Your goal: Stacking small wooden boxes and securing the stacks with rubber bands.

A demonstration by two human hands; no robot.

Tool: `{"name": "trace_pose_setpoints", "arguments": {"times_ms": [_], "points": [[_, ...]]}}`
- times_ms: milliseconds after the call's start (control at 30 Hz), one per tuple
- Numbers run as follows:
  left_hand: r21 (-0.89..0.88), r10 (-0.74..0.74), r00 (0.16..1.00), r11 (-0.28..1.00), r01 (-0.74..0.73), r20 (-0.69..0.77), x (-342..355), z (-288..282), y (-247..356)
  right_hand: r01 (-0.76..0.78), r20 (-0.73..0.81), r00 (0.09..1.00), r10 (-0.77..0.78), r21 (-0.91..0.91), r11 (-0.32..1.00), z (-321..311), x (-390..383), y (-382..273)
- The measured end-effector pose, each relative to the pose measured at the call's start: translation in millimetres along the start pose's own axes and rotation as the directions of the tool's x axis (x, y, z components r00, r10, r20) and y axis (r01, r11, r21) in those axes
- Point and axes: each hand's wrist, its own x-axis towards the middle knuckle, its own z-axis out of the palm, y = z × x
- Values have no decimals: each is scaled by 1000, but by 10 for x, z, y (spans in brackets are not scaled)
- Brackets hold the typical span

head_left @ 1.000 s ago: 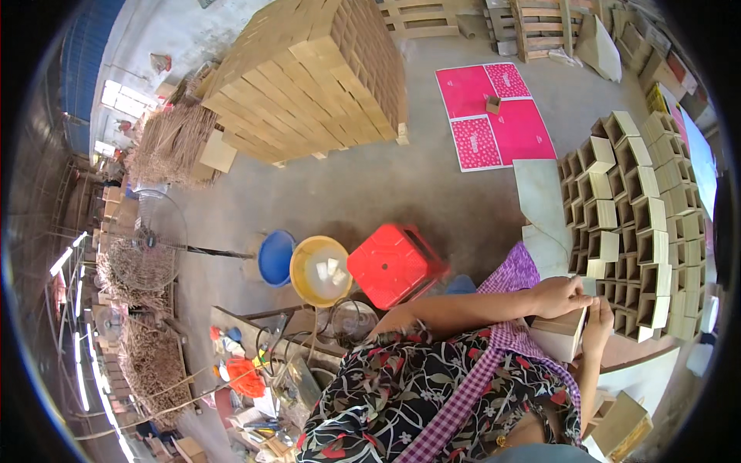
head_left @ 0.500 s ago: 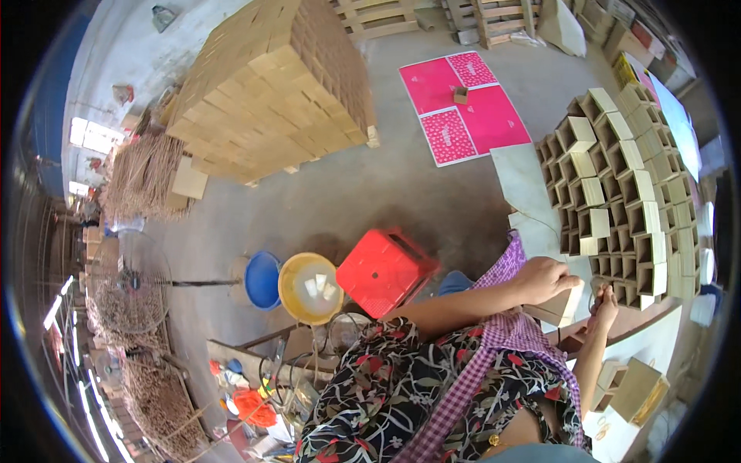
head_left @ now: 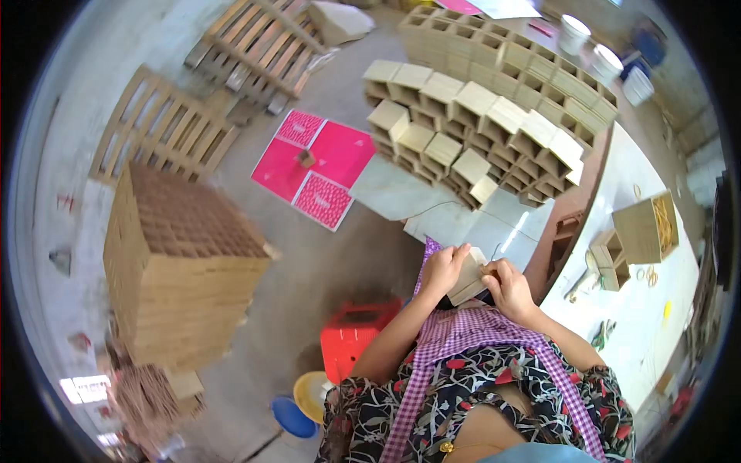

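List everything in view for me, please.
Held box: one, tan, between hands
Stacked boxes: many, tan, upper centre
Box pile: one, brown, left
Pallets: at least two, brown, upper left
Sheet: one, pink, floor ahead
Small box: one, brown, on sheet
Twigs: bundle, brown, lower left
Stool: one, red, lower centre
Tubs: two, yellow, blue, by stool
Buckets: three, white, upper right
Table: one, white, right
Open box: one, tan, on table
Apron: one, purple, worn
Left hand, right hand: two, bare, at held box
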Motion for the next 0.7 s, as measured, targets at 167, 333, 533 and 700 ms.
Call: {"name": "trace_pose_setpoints", "arguments": {"times_ms": [167, 333, 533, 700], "points": [[131, 52, 991, 989, -69, 127, 338, 301, 350, -128, -129, 984, 122, -40, 991, -176, 174, 380], [-62, -110, 974, 990, 125, 196, 868, 549, 160, -15, -138, 990, 28, 93, 996, -412, 173, 667], [-563, -523, 819, 760, 324, -235, 1676, 85, -432, -119, -656, 710, 258, 249, 961, -1613, -2, 1492], [-832, -417, 902, 535, 148, -108, 2267, -349, -495, -547, -874, 485, -24, -325, 771, -3949, -349, 2990]]}}
